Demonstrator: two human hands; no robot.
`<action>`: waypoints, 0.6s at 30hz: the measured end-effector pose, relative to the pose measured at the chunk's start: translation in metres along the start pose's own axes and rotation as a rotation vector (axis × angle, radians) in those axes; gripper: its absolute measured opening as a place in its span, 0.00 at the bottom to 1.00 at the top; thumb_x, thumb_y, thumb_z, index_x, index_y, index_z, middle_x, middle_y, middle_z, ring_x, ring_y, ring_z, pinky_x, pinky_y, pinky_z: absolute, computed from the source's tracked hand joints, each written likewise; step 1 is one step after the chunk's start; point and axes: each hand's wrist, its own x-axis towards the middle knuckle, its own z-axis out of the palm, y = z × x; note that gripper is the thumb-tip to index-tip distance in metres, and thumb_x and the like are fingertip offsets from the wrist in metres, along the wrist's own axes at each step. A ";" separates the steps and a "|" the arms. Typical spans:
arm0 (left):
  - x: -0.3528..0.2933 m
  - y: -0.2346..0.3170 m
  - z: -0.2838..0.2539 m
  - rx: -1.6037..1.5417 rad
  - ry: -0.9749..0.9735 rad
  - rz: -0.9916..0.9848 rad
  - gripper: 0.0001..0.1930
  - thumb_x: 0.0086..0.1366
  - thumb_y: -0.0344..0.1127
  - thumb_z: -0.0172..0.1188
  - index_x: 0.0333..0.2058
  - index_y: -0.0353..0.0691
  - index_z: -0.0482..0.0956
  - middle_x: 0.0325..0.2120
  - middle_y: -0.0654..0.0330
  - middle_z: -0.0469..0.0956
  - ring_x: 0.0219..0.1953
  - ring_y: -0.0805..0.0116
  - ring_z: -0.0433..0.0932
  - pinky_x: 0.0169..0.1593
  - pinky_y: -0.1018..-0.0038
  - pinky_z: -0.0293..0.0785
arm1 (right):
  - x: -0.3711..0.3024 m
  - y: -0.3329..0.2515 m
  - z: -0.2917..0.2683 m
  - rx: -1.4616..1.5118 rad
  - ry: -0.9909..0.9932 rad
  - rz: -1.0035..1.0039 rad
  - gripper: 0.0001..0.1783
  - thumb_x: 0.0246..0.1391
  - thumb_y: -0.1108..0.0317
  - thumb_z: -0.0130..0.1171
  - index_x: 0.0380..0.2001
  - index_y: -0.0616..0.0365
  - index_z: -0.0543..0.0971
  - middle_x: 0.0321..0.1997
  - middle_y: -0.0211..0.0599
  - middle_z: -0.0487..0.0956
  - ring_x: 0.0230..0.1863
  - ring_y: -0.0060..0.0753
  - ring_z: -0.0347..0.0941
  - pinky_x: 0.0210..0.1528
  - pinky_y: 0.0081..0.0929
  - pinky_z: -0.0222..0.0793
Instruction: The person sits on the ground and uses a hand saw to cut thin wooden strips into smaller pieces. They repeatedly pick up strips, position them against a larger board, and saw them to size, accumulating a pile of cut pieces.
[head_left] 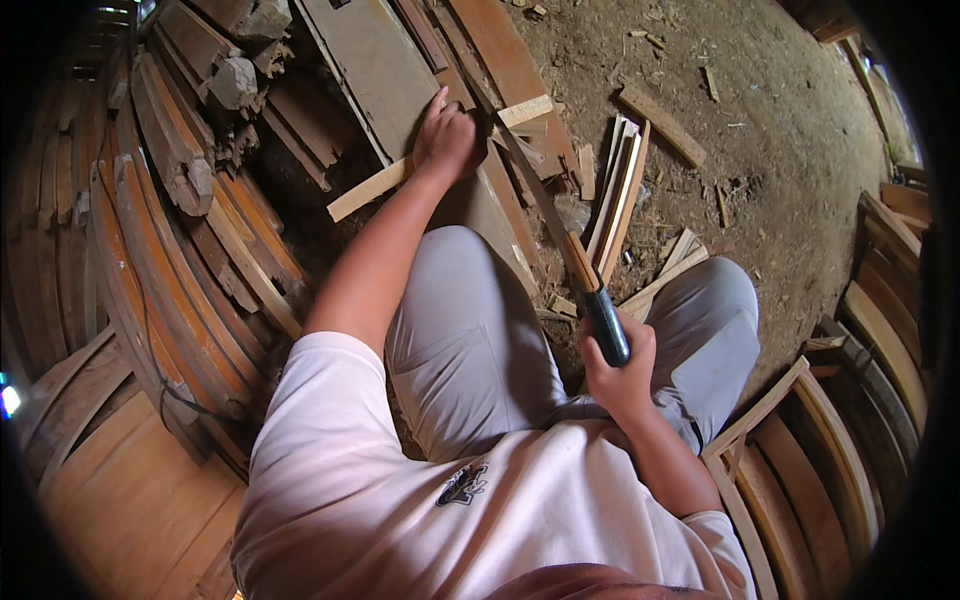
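Observation:
My left hand [450, 140] is closed over a pale wooden strip [372, 190], pressing it onto a board, with one finger pointing up. The strip lies at a slant, its ends showing on both sides of the hand. In my right hand [622, 372] is the dark handle of a handsaw [546, 205], held near my right knee. Its long narrow blade runs up and away, crossing the strip just right of my left hand. Whether the teeth have cut into the wood I cannot tell. Wide brown boards [365, 70] lie beneath the strip.
Stacked old planks and beams [150, 260] fill the left side. Thin sticks [618, 195] lean beside the saw, with a loose flat piece [662, 125] beyond them on the dirt floor [790, 130]. Wooden frames [790, 460] stand at the lower right. Offcuts and chips lie scattered.

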 end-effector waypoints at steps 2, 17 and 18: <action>0.000 0.002 -0.003 0.001 0.042 0.026 0.08 0.53 0.31 0.58 0.19 0.40 0.84 0.23 0.51 0.82 0.39 0.57 0.82 0.73 0.61 0.56 | -0.002 0.000 0.000 -0.001 -0.021 0.023 0.04 0.45 0.75 0.61 0.28 0.63 0.80 0.19 0.36 0.76 0.21 0.25 0.73 0.30 0.24 0.69; -0.003 0.002 0.006 -0.074 -0.063 -0.129 0.09 0.56 0.31 0.56 0.23 0.35 0.84 0.41 0.37 0.82 0.62 0.45 0.72 0.72 0.65 0.59 | 0.032 0.004 0.004 0.058 -0.024 0.061 0.04 0.45 0.74 0.62 0.27 0.62 0.79 0.20 0.40 0.77 0.23 0.31 0.76 0.31 0.27 0.71; 0.000 0.004 0.001 -0.107 -0.140 -0.157 0.10 0.56 0.31 0.56 0.23 0.35 0.85 0.43 0.37 0.81 0.64 0.44 0.70 0.72 0.65 0.59 | 0.029 0.006 -0.001 0.041 -0.037 0.066 0.04 0.45 0.74 0.62 0.27 0.62 0.79 0.20 0.40 0.76 0.22 0.31 0.76 0.31 0.27 0.71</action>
